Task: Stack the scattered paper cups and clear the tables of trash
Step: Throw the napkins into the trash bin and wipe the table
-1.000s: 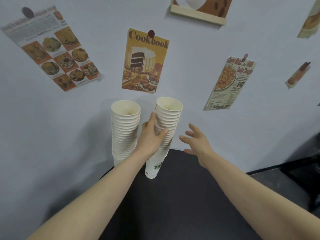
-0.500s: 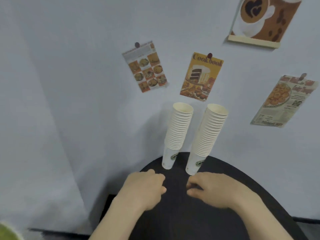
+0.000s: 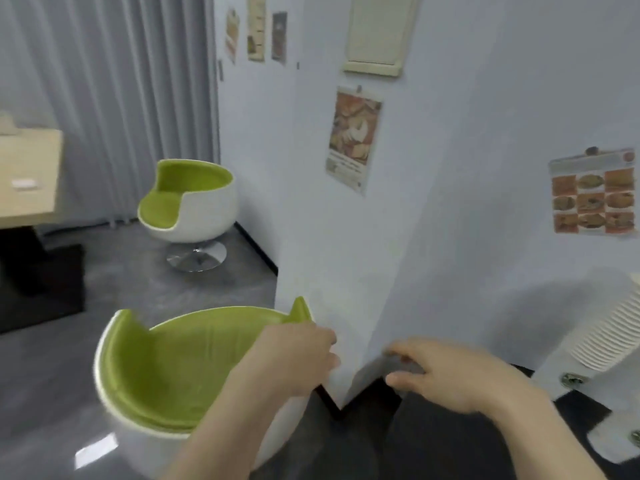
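Two cup stacks (image 3: 602,337) now sit at your 3 o'clock; you have turned away, both hands (image 3: 298,362) empty, fingers (image 3: 403,353) loosely curled. Stacking looks finished.

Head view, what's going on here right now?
Neither hand is holding anything. The left hand and right hand hang with fingers loosely curled above the dark table. A cup stack stands at the far right edge. The camera faces a green chair and a wooden table beyond.
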